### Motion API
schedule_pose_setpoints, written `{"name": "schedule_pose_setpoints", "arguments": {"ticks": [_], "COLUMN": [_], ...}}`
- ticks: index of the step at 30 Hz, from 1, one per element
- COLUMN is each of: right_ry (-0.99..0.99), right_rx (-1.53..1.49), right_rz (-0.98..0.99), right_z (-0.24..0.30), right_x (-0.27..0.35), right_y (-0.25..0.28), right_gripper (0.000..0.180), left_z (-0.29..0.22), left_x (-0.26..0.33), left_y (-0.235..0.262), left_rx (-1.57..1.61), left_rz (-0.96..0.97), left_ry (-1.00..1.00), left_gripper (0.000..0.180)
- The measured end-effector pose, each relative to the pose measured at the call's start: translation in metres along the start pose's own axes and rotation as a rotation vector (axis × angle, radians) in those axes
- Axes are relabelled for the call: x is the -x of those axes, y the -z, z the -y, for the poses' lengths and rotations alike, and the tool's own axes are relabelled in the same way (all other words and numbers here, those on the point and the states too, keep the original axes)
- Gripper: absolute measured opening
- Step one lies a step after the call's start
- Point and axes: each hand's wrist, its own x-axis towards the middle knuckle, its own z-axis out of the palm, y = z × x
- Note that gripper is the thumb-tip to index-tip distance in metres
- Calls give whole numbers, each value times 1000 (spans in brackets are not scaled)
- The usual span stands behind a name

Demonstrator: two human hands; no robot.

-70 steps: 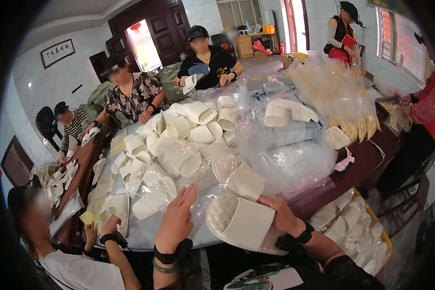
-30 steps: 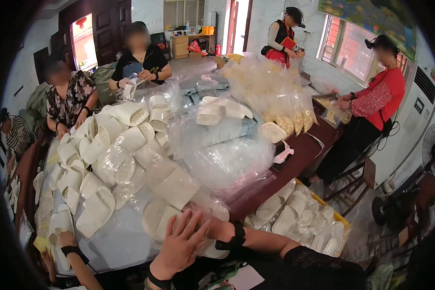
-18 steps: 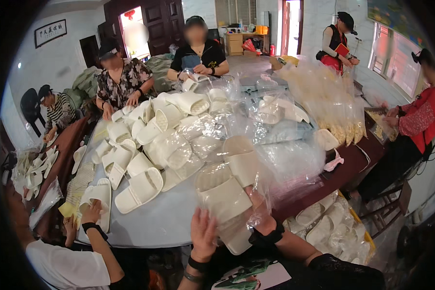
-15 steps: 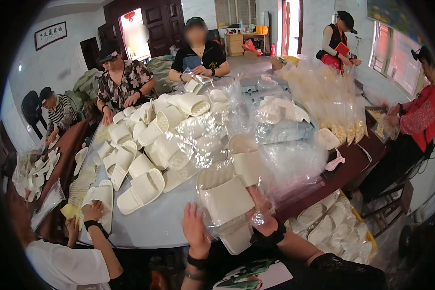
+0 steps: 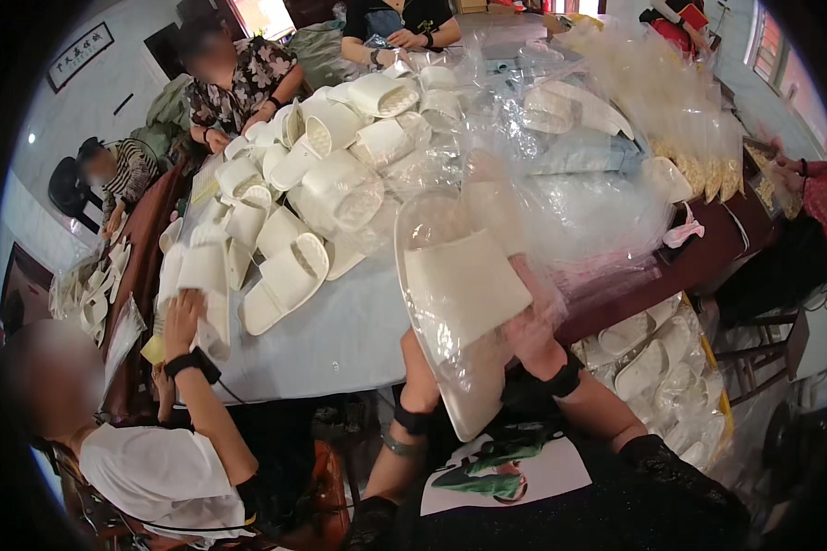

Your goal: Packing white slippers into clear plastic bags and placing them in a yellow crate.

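A pair of cream slippers [image 5: 467, 280] in a clear plastic bag is held up over the front table edge. The nearer slipper stands tilted with its sole end toward me; the second slipper shows partly behind it. My right hand [image 5: 535, 317] is closed on the right side of the pair, with the clear film over its fingers. My left hand [image 5: 420, 375] is behind the left edge of the nearer slipper, its fingers hidden. Just beyond lies a heap of loose cream slippers [image 5: 285, 280] on the pale table top [image 5: 340, 317].
Clear plastic bags [image 5: 588, 216] lie right of the heap. Filled bags [image 5: 712, 170] stand farther right. A yellow-rimmed crate of bagged slippers [image 5: 662, 381] sits below the table at right. On my left a co-worker's hand [image 5: 186, 317] holds slippers; other people stand around the table.
The bagged slippers are turned more upright. My left hand went from open beside the pair to behind it. The left co-worker has lifted slippers, and the view has tilted downward.
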Motion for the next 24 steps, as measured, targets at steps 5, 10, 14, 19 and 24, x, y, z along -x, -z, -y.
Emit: {"name": "schedule_pose_setpoints", "arguments": {"ticks": [5, 10, 14, 19, 24], "right_ry": [129, 157, 31, -16, 157], "right_rx": [191, 298, 442, 437, 611], "right_rz": [205, 205, 333, 373, 193], "right_z": [21, 13, -3, -38, -56], "right_x": [-12, 0, -1, -2, -4], "right_y": [-7, -29, -44, -50, -78], "right_gripper": [45, 56, 53, 44, 33], "left_z": [-25, -24, -1, -14, -25], "left_x": [28, 49, 54, 71, 87], "left_y": [7, 40, 42, 42, 27], "left_rx": [-50, -326, -810, -1097, -920], "left_rz": [-47, -140, -159, 76, 125], "left_ry": [-51, -72, -144, -107, -289], "left_gripper": [29, 43, 38, 29, 31]}}
